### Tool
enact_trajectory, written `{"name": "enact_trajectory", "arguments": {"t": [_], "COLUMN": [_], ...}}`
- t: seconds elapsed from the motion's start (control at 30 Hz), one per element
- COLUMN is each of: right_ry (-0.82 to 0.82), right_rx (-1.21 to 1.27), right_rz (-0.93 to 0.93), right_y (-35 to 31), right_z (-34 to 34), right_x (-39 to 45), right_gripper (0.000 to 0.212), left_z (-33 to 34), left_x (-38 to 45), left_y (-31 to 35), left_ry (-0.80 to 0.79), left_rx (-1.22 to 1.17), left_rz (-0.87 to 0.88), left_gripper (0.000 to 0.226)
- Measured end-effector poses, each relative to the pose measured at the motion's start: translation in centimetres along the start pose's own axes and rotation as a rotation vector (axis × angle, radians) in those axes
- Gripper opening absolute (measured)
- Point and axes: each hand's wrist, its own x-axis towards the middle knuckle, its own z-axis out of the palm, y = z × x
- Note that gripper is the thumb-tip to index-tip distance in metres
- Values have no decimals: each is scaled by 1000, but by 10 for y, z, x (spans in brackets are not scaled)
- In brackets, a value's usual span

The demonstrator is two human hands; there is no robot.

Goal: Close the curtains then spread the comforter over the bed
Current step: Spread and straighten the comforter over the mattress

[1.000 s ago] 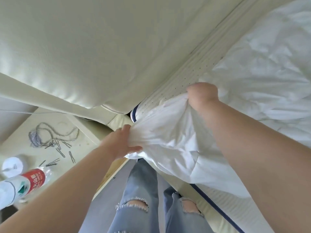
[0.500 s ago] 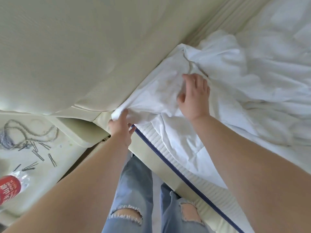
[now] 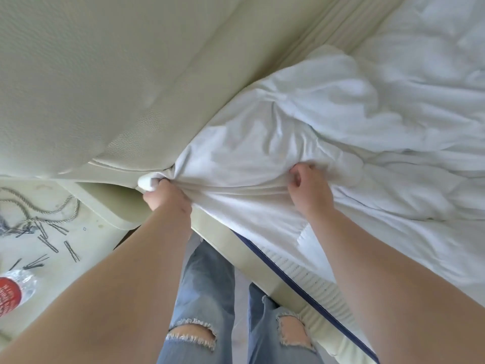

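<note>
- Two legs in ripped jeans (image 3: 204,298) stand close against the bed's side rail (image 3: 225,243), so the person can lean over the corner, as I judge it.
- Left hand (image 3: 168,197) is curled tight around the bunched corner of the white comforter (image 3: 262,158), a knob of cloth poking out past the knuckles right at the foot of the padded headboard (image 3: 105,74); that looks like a grip for tugging the corner up to the head of the bed.
- Right hand (image 3: 309,187) lies a little farther along the same edge, fingers folded into a fist that gathers a fold, likely to pull the cloth taut between both hands.
- Mattress (image 3: 301,279) with its dark piping still shows bare below the comforter's edge.
- Beside the bed, a nightstand (image 3: 86,243) carries a cord (image 3: 47,214), hairpins (image 3: 70,250) and a bottle (image 3: 13,292), all well clear.
- Farther off the comforter lies rumpled; no curtains are in view.
</note>
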Motion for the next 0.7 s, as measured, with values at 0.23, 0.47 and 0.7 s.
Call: {"name": "enact_trajectory", "arguments": {"t": [0.23, 0.47, 0.7], "right_ry": [575, 545, -81], "right_rx": [112, 107, -33], "right_rz": [-100, 96, 7], "right_y": [-12, -12, 20], "right_z": [-51, -98, -102], "right_x": [37, 73, 102], "right_gripper": [28, 59, 30], "left_z": [5, 24, 136], "left_x": [-26, -95, -167], "left_y": [-23, -43, -24], "left_ry": [199, -5, -569], "left_rx": [143, 504, 786], "left_rz": [200, 948, 1643], "left_gripper": [38, 26, 40]}}
